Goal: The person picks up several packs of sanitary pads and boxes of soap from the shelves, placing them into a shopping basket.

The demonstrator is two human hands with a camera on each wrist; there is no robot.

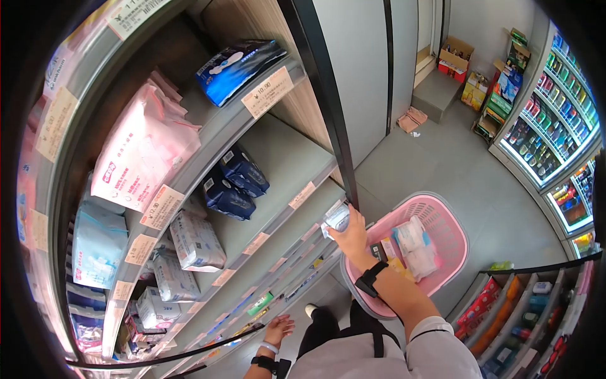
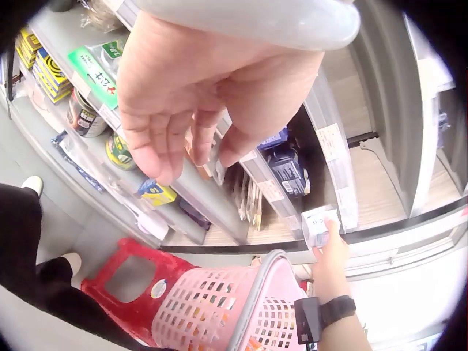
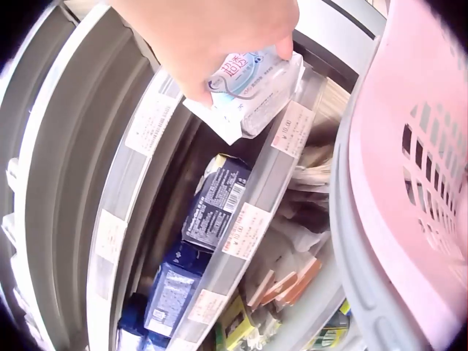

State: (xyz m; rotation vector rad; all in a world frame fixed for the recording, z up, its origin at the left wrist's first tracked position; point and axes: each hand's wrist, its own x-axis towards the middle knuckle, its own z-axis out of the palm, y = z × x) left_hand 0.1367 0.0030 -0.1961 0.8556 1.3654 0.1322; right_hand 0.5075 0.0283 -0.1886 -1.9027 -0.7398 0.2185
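Note:
My right hand [image 1: 352,239] grips a small white plastic-wrapped pack [image 3: 256,95] with blue and pink print, thumb on one side and fingers on the other. It is at the front edge of a lower shelf, just above a price label [image 3: 294,128]. Dark navy packs [image 3: 217,201] stand on that shelf beside it. My left hand [image 1: 278,330] hangs near the shelves further along, its fingers loosely bent with nothing in them. Beside my right forearm is a pink basket [image 1: 456,249] with white packs [image 1: 415,246] and yellow items inside.
Pink packs [image 1: 148,148] and a blue pack [image 1: 237,71] sit on the upper shelf. A red wheeled base [image 2: 124,278] is beside the basket. Behind me to the right is another goods rack [image 1: 524,322]. Lit drink coolers [image 1: 546,120] and cardboard boxes [image 1: 456,57] stand further off.

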